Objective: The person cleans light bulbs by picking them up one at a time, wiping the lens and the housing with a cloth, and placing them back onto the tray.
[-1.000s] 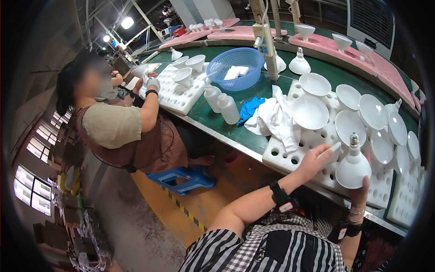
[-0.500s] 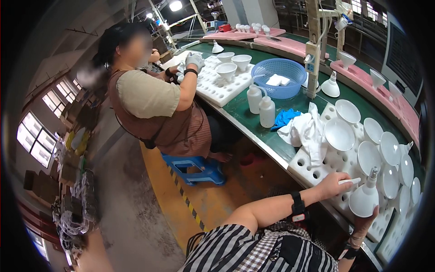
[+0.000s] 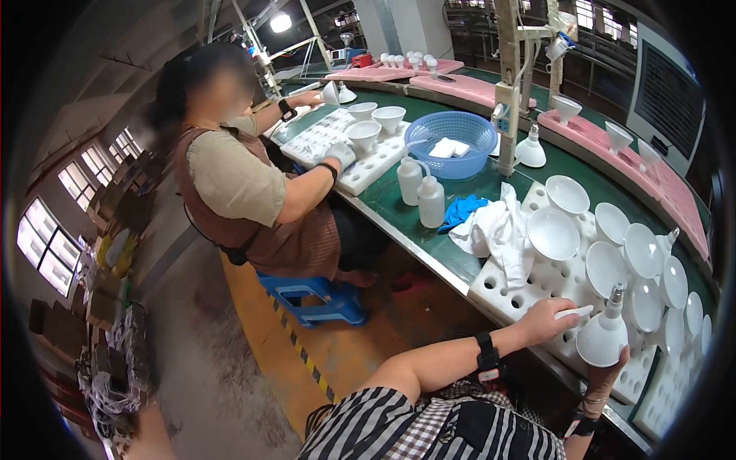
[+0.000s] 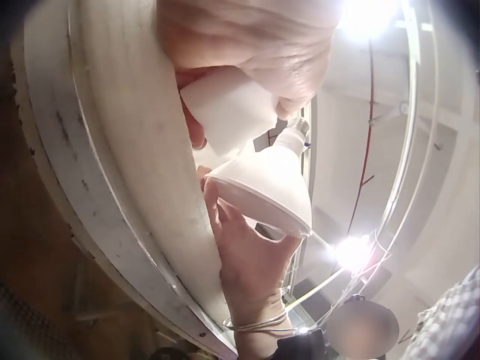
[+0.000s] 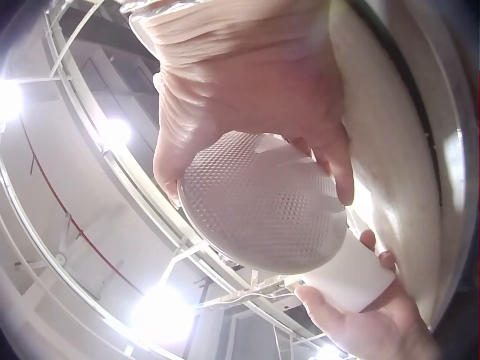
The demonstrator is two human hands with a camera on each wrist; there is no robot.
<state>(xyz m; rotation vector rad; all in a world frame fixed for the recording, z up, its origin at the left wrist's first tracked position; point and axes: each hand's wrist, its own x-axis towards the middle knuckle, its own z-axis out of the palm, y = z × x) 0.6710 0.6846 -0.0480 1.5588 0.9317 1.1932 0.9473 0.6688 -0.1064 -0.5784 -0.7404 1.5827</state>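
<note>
My left hand (image 3: 543, 322) grips a white sponge block (image 4: 229, 109) between thumb and fingers. In my right hand (image 5: 247, 82) is a white reflector bulb (image 3: 602, 339), held by its wide rim with the metal screw base pointing up. The bulb's textured front face (image 5: 262, 206) shows in the right wrist view. The sponge is right beside the bulb's sloping side. Both hands are over the near edge of a white foam tray (image 3: 502, 290) with round holes. Several white reflector bulbs (image 3: 553, 234) stand face up on that tray.
A white cloth (image 3: 502, 230), a blue cloth (image 3: 463, 209) and two squeeze bottles (image 3: 432, 203) lie left of the tray. Behind them are a blue basket (image 3: 451, 165) and a post (image 3: 506, 100). Another person (image 3: 245, 169) works at a second foam tray (image 3: 364, 172).
The head view has swung left, so the table appears shifted. My hands keep the sponge and bulb close together. The other person's arms have moved apart, one hand now at a white bulb.
</note>
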